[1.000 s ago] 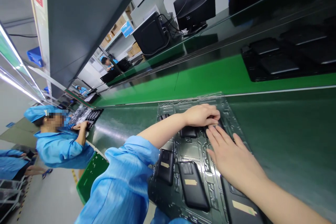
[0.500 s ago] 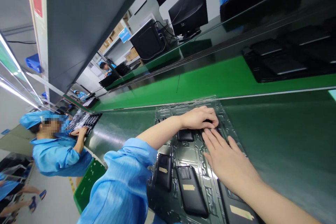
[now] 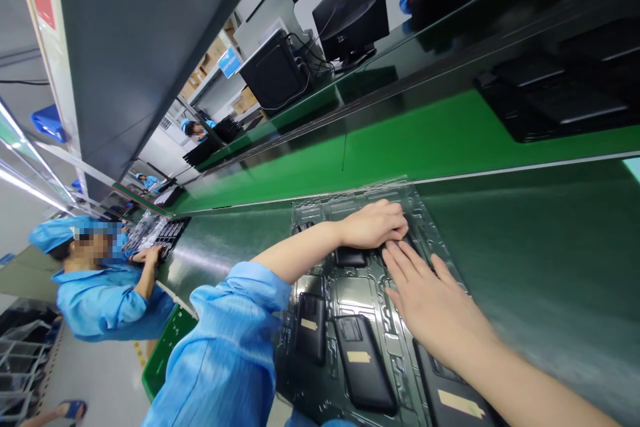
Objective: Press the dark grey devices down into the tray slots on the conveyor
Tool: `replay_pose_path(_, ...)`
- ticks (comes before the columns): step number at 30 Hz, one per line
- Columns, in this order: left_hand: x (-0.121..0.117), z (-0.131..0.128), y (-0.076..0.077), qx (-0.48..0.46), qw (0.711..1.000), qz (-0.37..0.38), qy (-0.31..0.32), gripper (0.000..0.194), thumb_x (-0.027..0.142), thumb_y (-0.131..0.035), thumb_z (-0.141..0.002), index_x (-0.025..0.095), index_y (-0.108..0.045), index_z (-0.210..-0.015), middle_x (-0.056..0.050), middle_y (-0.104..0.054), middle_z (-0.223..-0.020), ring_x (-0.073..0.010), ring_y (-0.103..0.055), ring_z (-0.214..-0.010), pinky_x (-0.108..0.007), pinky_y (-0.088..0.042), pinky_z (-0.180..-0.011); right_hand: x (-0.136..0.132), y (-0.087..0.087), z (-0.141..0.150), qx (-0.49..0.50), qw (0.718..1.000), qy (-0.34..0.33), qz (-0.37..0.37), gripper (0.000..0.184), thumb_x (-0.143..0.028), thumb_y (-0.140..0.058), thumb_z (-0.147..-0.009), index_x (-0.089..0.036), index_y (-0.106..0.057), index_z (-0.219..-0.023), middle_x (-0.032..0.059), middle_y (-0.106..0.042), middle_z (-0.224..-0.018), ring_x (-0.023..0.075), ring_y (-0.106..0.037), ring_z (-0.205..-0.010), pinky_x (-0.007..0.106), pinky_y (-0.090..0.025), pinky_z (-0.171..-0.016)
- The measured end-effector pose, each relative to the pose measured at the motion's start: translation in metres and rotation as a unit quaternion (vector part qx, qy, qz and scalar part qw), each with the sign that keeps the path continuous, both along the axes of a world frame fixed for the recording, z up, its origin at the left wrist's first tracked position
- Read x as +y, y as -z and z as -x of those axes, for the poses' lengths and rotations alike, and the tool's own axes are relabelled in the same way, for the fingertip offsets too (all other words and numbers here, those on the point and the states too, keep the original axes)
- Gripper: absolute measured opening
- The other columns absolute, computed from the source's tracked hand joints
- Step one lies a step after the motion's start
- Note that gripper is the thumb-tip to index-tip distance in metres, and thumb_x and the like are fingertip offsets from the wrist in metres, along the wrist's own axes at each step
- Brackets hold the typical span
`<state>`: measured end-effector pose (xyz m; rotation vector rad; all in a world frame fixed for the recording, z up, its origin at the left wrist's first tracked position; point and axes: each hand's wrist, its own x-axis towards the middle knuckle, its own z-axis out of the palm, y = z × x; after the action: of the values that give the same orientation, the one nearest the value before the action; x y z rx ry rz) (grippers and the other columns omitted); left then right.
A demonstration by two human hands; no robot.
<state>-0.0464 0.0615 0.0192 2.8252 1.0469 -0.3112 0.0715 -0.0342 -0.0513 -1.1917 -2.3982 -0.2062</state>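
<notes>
A clear plastic tray with moulded pockets lies on the dark green bench before me. My left hand reaches across its far part, fingers curled down over a black device that is mostly hidden; what the fingertips grip is covered. My right hand lies with fingers stretched flat, its fingertips beside the left fingers and over the same device. Nearer me in the tray are black, phone-like devices with beige tape strips: a left one, a middle one and a right one partly under my right forearm.
Beyond the bench runs a bright green strip, with a black tray of flat black devices at its right. A monitor and a black computer case stand behind. A co-worker handles parts at left, near a green crate.
The view has shifted slightly, and both hands keep nearly the same place on the tray. The left fingers have drawn slightly closer to the right fingertips.
</notes>
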Motion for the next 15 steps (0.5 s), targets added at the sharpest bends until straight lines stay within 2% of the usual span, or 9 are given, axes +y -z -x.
replay_pose_path(10, -0.0005, 0.0003, -0.0056, 0.033, 0.999, 0.004, -0.002, 0.017, 0.02, -0.039, -0.082, 0.015, -0.054, -0.074, -0.005, -0.047, -0.085, -0.016, -0.04, -0.085, -0.027, -0.035, -0.078, -0.0006, 0.0001, -0.0008, -0.001, 0.999, 0.01, 0.031, 0.045, -0.023, -0.032, -0.078, -0.005, -0.052, -0.114, 0.0129, -0.044, -0.122, 0.024, -0.036, -0.114, 0.042, -0.034, -0.09)
replay_pose_path(15, -0.006, 0.0073, -0.0019, -0.014, 1.0, -0.005, -0.027, 0.016, 0.023, -0.041, -0.082, 0.015, -0.055, -0.079, -0.005, -0.052, -0.089, -0.0137, -0.044, -0.086, -0.026, -0.036, -0.081, -0.0003, -0.0004, 0.0002, 0.004, 0.999, 0.0, 0.032, 0.045, -0.017, -0.026, -0.079, -0.005, -0.053, -0.114, 0.0146, -0.043, -0.123, 0.0249, -0.035, -0.115, 0.045, -0.035, -0.089)
